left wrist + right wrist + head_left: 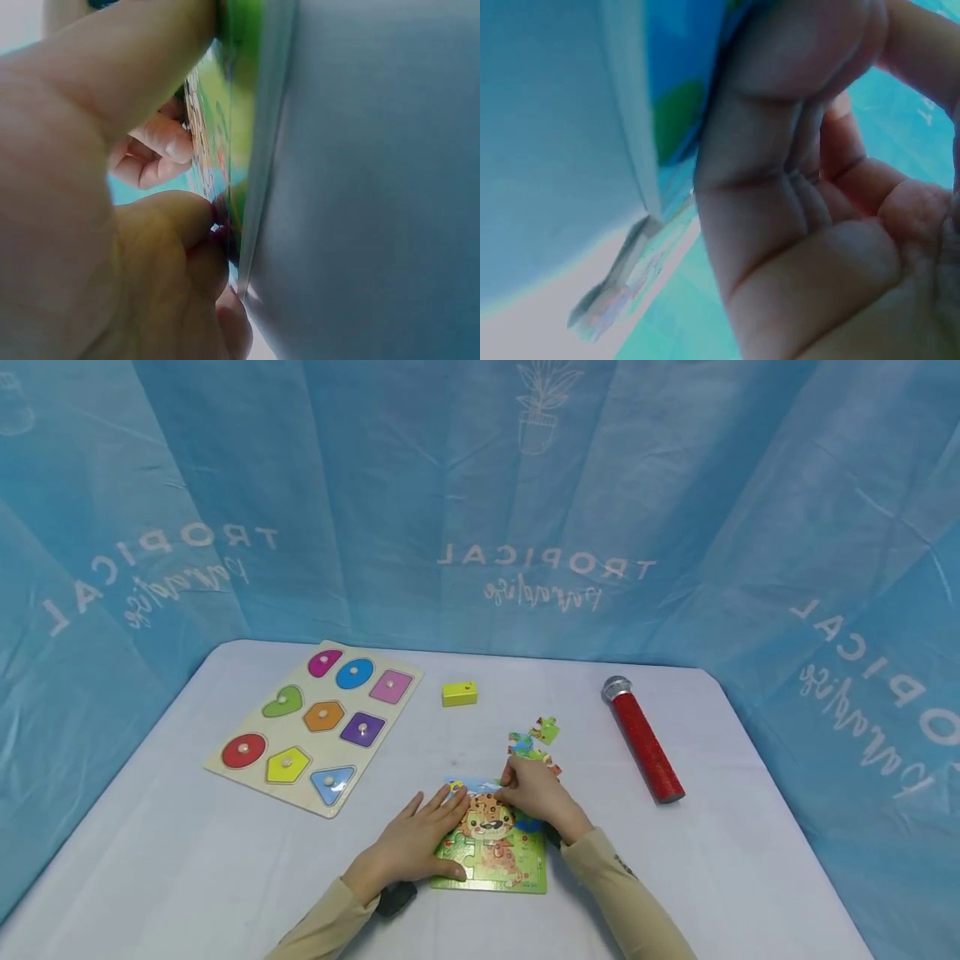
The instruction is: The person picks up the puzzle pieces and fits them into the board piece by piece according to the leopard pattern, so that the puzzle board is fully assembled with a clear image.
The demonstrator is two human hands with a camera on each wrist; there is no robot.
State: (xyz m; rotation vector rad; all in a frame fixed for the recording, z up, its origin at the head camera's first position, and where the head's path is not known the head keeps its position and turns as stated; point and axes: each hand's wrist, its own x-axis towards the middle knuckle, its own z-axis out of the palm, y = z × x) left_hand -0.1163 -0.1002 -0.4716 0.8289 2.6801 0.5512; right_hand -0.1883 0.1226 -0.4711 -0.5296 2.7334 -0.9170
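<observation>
A jigsaw puzzle board (495,864) with a leopard cub picture lies at the table's front. My left hand (416,843) rests on its left side, fingers spread, the thumb near the lower edge. Over the top right part of the board is my right hand (540,793), fingers curled, thumb and index finger pinching what looks like a small puzzle piece, mostly hidden by the fingers. Loose jigsaw pieces (521,743) lie just beyond that hand, with a green piece (547,729) among them. In the left wrist view the board's green edge (244,97) shows beside the left fingers.
To the left lies a wooden shape board (303,735) with several coloured knobbed shapes. A yellow block (459,694) sits at the back middle. On the right is a red microphone (645,743) with a silver head. A blue printed curtain (480,502) surrounds the white table (720,860).
</observation>
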